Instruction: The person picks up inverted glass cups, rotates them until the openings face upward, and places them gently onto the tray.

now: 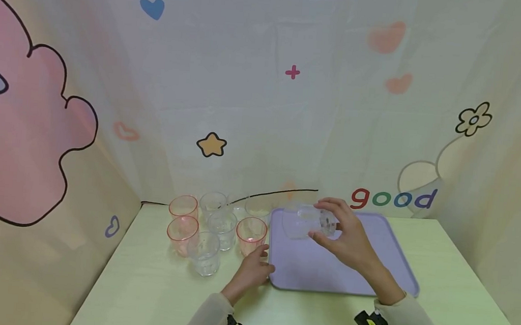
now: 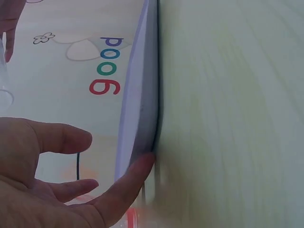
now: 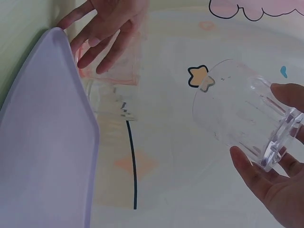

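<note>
My right hand (image 1: pixel 346 238) grips a clear glass (image 1: pixel 303 223) near its base, thumb on one side and fingers on the other. The glass lies tipped on its side in the air over the lavender tray (image 1: pixel 325 272), its mouth facing left. In the right wrist view, the clear glass (image 3: pixel 232 111) shows nothing inside. My left hand (image 1: pixel 253 273) is at the tray's front left corner, fingers spread. One fingertip (image 2: pixel 142 164) touches the tray's edge in the left wrist view. Just beyond that hand stands a pink glass (image 1: pixel 251 233), upright beside the tray.
Left of the tray, several upright glasses stand close together, among them a pink glass (image 1: pixel 183 233) and a clear glass (image 1: pixel 204 255). They rest on a pale table (image 1: pixel 140 285). A printed curtain (image 1: pixel 255 106) hangs behind the table.
</note>
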